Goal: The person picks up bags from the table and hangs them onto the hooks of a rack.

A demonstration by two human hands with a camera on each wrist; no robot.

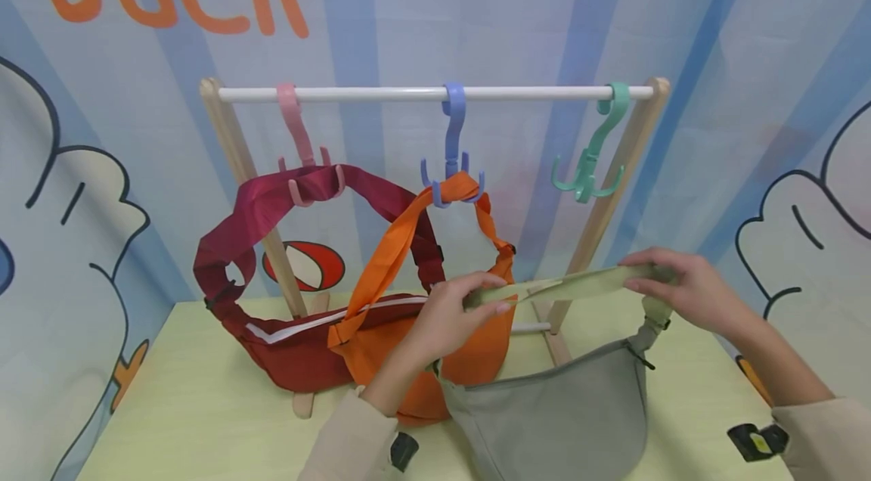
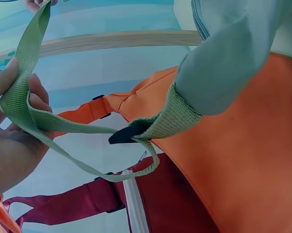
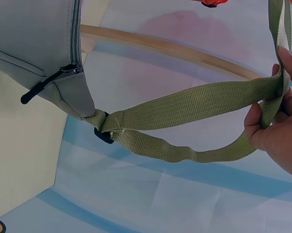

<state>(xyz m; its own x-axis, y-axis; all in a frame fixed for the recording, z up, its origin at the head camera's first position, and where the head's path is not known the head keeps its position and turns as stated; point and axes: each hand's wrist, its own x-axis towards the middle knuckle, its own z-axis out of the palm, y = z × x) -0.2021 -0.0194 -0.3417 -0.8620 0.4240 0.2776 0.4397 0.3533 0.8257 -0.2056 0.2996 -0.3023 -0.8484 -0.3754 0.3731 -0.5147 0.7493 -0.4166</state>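
A grey shoulder bag hangs below both hands by its green webbing strap. My left hand pinches the strap's left part between thumb and fingers, in front of the orange bag. On the other side, my right hand grips the strap near its right end. Between the hands the strap runs nearly level. The right wrist view shows the strap doubled through a black buckle beside the bag's zipper. In the left wrist view, another black buckle joins strap and bag.
A white rail on wooden posts carries a pink hook, a blue hook and a green hook. A dark red bag hangs from the pink one, the orange bag from the blue one. The table is pale yellow.
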